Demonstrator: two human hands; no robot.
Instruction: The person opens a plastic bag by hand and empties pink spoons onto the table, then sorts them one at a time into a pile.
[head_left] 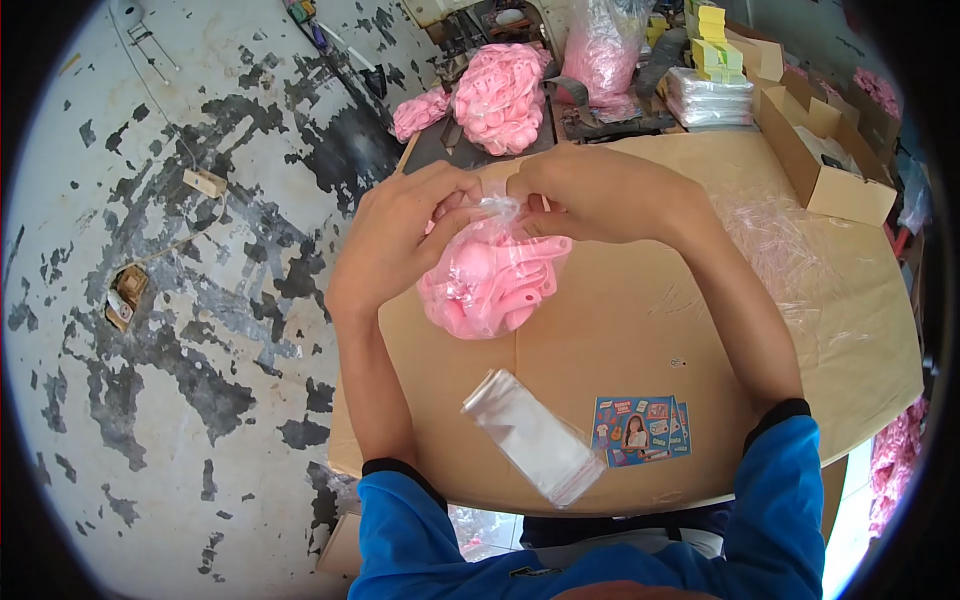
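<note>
A clear plastic bag (490, 285) full of pink rubbery pieces hangs between my hands over the brown-covered table (620, 330). My left hand (405, 225) has its fingers closed on the left side of the bag's gathered neck. On the other side, my right hand (565, 195) pinches the neck with curled fingers. Nearer my body lies a stack of flat clear plastic sleeves (535, 440). To its right are blue printed cards (640, 430), partly overlapping.
Beyond my hands sit a large bundle of pink pieces (500, 100) and a smaller pink bundle (420, 113). At the back right are stacked clear packets (708, 100) and an open cardboard box (825, 150). Loose clear strands (770, 250) lie on the table's right. A peeling wall (200, 330) borders the left.
</note>
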